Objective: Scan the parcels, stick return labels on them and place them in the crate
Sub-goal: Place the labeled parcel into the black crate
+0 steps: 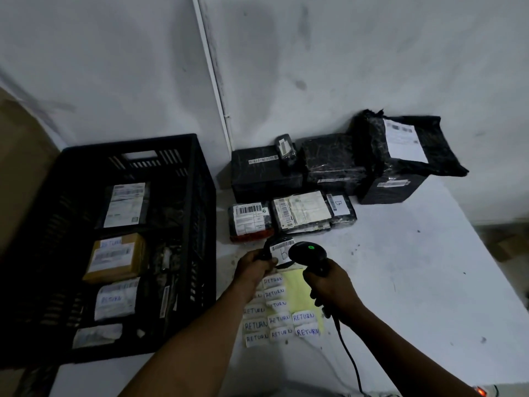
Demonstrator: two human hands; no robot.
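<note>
My left hand grips a small black parcel with a white barcode label, held just above the table. My right hand grips a black handheld scanner; its green light is on and its head sits right beside the parcel's label. Under both hands lies a yellow sheet of handwritten RETURN labels. The black crate stands at the left and holds several labelled parcels, among them a brown box.
More black wrapped parcels are stacked along the wall behind my hands, the largest at the right. The scanner's cable trails toward me. The white table ends at the right edge.
</note>
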